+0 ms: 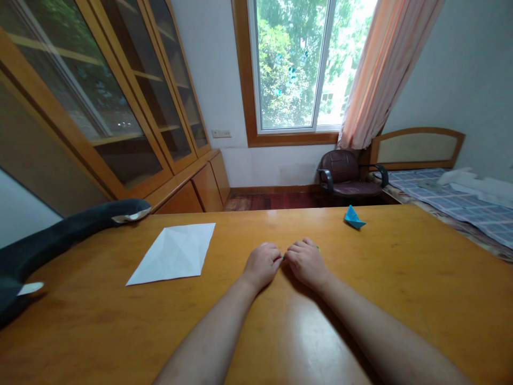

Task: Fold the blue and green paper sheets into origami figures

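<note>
Side by side at the middle of the wooden table [256, 331], my two hands nearly touch at the fingertips. My left hand [262, 266] is closed, its fingers curled and pressed together. My right hand [308, 263] is closed too, palm down. Between them and beyond the right knuckles show bits of a green paper [318, 248], mostly covered by the fingers; its shape is hidden. Left of the hands lies a flat white sheet of paper [176, 254] with diagonal creases. A blue folded paper boat [354, 218] rests farther off to the right.
A dark stuffed toy [72, 230] with white patches lies at the table's left edge. Beyond the table stand a glass-doored cabinet [176, 160], a maroon armchair [344, 171] and a bed [460, 198]. A window with a pink curtain [385, 75] is at the back.
</note>
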A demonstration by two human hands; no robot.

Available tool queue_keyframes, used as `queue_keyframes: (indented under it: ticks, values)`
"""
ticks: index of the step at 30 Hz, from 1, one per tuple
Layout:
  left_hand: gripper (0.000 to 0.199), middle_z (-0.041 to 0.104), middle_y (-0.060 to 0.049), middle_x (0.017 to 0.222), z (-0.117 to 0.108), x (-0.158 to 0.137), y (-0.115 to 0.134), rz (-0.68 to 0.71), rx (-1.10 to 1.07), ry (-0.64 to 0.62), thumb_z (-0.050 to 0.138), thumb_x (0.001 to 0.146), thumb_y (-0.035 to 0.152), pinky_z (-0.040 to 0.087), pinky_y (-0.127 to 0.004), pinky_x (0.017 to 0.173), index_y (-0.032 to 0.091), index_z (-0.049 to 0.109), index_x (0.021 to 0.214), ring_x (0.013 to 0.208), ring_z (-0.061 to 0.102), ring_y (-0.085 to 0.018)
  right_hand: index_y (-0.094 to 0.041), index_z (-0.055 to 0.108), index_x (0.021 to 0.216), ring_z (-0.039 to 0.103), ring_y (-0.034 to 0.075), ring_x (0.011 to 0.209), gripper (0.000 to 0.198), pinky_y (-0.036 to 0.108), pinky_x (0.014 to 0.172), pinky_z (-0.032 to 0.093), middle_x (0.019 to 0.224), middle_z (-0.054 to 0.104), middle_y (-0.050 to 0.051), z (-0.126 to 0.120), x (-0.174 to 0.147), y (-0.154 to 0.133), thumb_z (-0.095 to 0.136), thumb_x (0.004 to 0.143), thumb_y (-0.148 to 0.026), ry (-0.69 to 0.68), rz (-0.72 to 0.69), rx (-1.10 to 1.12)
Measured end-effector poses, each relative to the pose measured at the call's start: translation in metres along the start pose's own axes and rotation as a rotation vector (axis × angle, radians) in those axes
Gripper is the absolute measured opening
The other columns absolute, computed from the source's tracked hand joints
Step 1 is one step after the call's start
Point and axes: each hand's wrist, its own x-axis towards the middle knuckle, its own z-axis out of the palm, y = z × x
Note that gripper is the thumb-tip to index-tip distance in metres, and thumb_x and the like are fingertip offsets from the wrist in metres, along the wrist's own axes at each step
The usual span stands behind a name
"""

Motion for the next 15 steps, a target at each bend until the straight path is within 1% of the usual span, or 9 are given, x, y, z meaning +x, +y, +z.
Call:
queue_keyframes:
  ticks: [4, 8, 10, 15]
  values:
    - [0.017, 0.064, -0.002, 0.075, 0.000, 0.000, 0.001, 0.002, -0.001, 0.016, 0.058, 0.084, 0.021, 0.039, -0.026, 0.069, 0.019, 0.066, 0.069, 0.075, 0.055, -0.016, -0.019, 0.063, 0.071, 0.051, 0.015, 0.074, 0.019, 0.034, 0.072, 0.024, 0.074, 0.067, 0.001, -0.001, 0.000, 0.001, 0.053, 0.087, -0.017, 0.005, 0.002, -0.001]
    - [0.009, 0.066, -0.002, 0.080, -0.002, -0.001, -0.003, -0.033, -0.068, 0.054, 0.063, 0.082, 0.023, 0.041, -0.027, 0.072, 0.020, 0.069, 0.077, 0.078, 0.056, -0.016, -0.020, 0.064, 0.073, 0.051, 0.015, 0.075, 0.018, 0.033, 0.073, 0.025, 0.077, 0.067, 0.001, -0.004, 0.000, 0.003, 0.053, 0.088, -0.018, 0.015, 0.013, -0.006]
    - [0.007, 0.067, -0.002, 0.079, -0.003, -0.001, -0.006, -0.050, -0.074, 0.067, 0.065, 0.081, 0.023, 0.041, -0.026, 0.072, 0.020, 0.070, 0.078, 0.077, 0.056, -0.015, -0.019, 0.064, 0.073, 0.052, 0.015, 0.076, 0.018, 0.033, 0.073, 0.025, 0.078, 0.068, 0.002, -0.005, 0.000, 0.004, 0.053, 0.088, -0.018, 0.018, 0.028, -0.011]
    - [0.010, 0.066, -0.002, 0.076, -0.006, -0.003, -0.010, -0.065, -0.056, 0.072, 0.064, 0.082, 0.024, 0.040, -0.026, 0.070, 0.019, 0.071, 0.077, 0.075, 0.056, -0.015, -0.020, 0.064, 0.075, 0.052, 0.016, 0.079, 0.016, 0.033, 0.073, 0.025, 0.079, 0.067, 0.002, -0.007, -0.001, 0.005, 0.054, 0.088, -0.021, 0.022, 0.068, -0.008]
